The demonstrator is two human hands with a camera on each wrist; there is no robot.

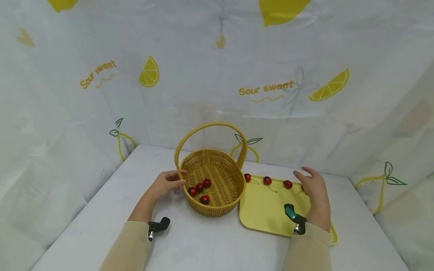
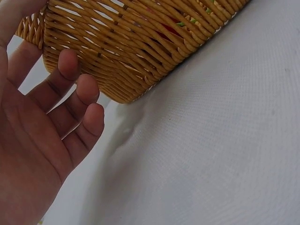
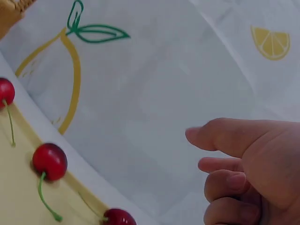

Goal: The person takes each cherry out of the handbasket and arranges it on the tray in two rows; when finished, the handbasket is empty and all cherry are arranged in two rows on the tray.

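Note:
A round woven wicker basket [image 1: 214,210] with a tall arched handle stands in the middle of the table. Several red cherries [image 1: 204,200] lie in its left part. My left hand [image 1: 166,183] pinches the basket's left rim between thumb and forefinger; in the left wrist view its other fingers [image 2: 87,89] bend loosely beside the woven wall. To the right is a yellow tray [image 1: 262,210], with several stemmed cherries [image 1: 267,181] in a row along its far edge. Over the tray's right side hovers my right hand [image 1: 315,190], holding nothing, thumb and forefinger apart, other fingers loosely curled.
A white cloth covers the table [image 1: 190,244]. Behind and at both sides hangs a white curtain [image 1: 190,98] printed with lemons and lettering. The basket's handle [image 1: 217,124] rises in front of it. Tray and basket stand close together.

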